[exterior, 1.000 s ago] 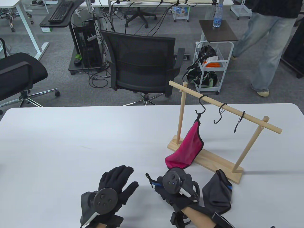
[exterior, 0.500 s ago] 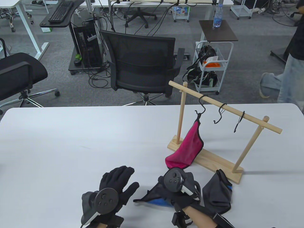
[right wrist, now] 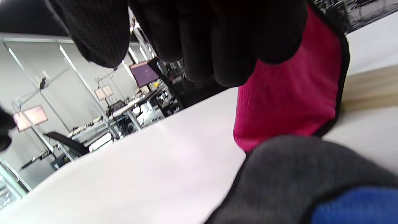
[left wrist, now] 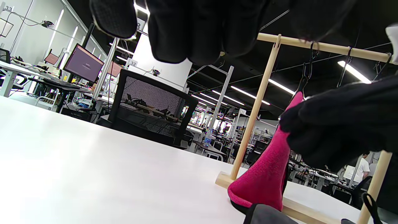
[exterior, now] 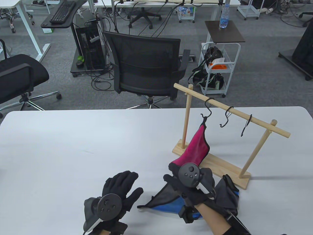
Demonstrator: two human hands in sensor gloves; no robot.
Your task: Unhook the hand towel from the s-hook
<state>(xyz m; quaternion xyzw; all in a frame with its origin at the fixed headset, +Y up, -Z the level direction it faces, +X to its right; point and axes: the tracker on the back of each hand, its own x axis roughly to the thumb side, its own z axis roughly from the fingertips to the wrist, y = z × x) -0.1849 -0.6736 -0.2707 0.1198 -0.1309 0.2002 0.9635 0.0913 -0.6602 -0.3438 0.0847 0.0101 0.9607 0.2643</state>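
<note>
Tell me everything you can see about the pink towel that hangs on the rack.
The pink towel is a fleecy magenta cloth with a thin black edging. Its top corner hangs by a small black loop from the leftmost S-hook on the wooden rack. From there it drapes down and to the left, in front of the rack's base, and its lower end reaches the white table. The right hand is at that lower end; whether it grips the cloth is unclear.

A magenta hand towel [exterior: 198,144] with black trim hangs by its loop from the leftmost black s-hook [exterior: 206,109] on the wooden rail, draping toward the desk's right near edge, its lower end on the desk.
</note>
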